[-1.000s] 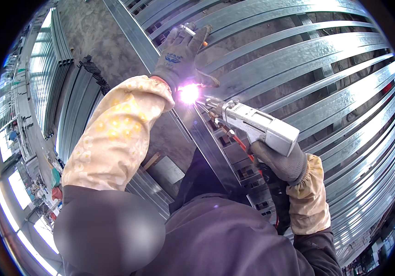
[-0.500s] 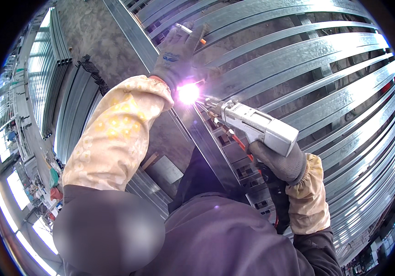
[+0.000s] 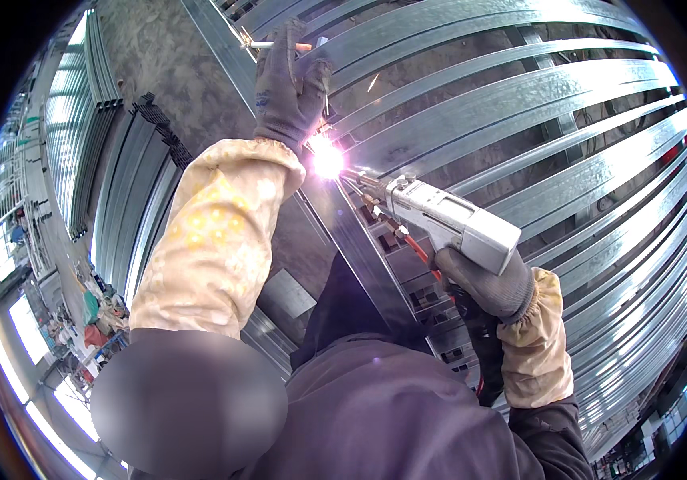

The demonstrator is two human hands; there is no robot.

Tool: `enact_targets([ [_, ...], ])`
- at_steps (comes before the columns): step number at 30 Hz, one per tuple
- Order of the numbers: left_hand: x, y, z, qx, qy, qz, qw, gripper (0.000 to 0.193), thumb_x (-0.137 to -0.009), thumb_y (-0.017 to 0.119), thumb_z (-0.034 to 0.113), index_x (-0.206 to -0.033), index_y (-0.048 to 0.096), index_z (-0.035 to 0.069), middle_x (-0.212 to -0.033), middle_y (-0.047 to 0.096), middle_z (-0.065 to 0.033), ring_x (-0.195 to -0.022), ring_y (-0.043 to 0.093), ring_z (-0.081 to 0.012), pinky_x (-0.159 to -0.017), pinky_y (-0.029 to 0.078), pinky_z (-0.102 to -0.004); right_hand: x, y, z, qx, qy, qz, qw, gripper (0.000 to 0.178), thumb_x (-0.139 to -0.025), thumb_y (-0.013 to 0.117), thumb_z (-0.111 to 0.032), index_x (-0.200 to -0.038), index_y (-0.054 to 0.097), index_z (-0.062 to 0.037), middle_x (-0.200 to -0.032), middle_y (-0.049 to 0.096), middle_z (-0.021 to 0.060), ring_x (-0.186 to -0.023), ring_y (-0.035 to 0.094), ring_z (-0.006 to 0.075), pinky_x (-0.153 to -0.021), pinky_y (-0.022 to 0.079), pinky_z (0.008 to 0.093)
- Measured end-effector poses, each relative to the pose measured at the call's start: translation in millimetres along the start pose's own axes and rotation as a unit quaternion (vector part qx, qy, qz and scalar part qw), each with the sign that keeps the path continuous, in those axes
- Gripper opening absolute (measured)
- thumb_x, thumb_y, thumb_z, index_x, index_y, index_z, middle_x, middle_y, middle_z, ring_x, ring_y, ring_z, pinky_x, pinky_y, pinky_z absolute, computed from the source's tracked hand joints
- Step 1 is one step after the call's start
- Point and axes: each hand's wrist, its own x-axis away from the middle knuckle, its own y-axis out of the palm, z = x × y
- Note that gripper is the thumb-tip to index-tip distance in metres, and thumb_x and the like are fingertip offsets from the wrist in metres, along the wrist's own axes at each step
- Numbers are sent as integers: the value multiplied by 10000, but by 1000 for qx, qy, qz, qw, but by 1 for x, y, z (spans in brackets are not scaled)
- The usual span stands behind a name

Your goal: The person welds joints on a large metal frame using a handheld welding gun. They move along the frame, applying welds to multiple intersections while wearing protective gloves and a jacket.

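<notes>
My right hand (image 3: 483,276), in a grey glove, is closed round the grip of a silver welding gun (image 3: 451,214). The gun's nozzle points left at a glaring white-violet weld spot (image 3: 328,162) on a long galvanized steel beam (image 3: 363,248). Just beyond the glare is my left hand (image 3: 289,90), also gloved, over the beam near the ends of the crosswise metal strips. A thin white stick with an orange end (image 3: 275,46) lies across its fingers, apparently held between them. The glare hides the joint itself.
Rows of parallel galvanized strips (image 3: 511,100) spread across the right. Stacked metal profiles (image 3: 123,188) lie on the floor at the left. A red hose (image 3: 415,246) and black cable run below the gun. A grey plate (image 3: 286,293) lies by my legs. Sparks fly near the weld.
My left hand has shifted slightly left and away, its fingers turned so the white stick lies more level and farther left. The gun and glare have barely moved; a spark now shows.
</notes>
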Motion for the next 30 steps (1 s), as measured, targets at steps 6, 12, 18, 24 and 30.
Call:
enact_targets([
  [6,-1,1,3,35,-12,27,999,651,-943,620,346,-1472,446,9,-1254,630,-157,-1100,604,-338,-1000,467,-459,1,3,-3,-40,39,16,998,469,-930,700,-126,-1348,561,35,-1224,672,187,-1098,677,243,-932,542,332],
  [12,-2,-3,4,26,-11,17,999,640,-940,614,316,-1464,450,-13,-1269,625,-173,-1095,611,-321,-996,475,-444,3,2,-4,-21,29,14,999,453,-931,703,-147,-1326,576,36,-1176,687,175,-1035,689,233,-883,554,325],
  [18,-1,-2,6,69,-34,20,997,611,-938,606,293,-1442,469,-25,-1249,628,-174,-1068,623,-309,-976,488,-421,6,1,-9,-31,65,12,997,455,-931,704,-163,-1322,578,34,-1119,699,168,-972,697,219,-826,566,320],
  [24,-2,3,-1,82,-21,29,996,615,-944,594,314,-1453,465,-7,-1218,631,-172,-1063,627,-309,-957,499,-415,8,2,-1,-39,51,10,998,464,-933,699,-162,-1335,571,31,-1078,703,154,-897,698,189,-772,571,312],
  [30,0,-3,2,66,-48,10,997,625,-954,571,339,-1466,457,0,-1180,638,-178,-1065,632,-312,-947,500,-423,10,0,-10,-34,96,-7,995,479,-935,698,-164,-1352,560,29,-1090,703,150,-905,696,186,-782,570,314],
])
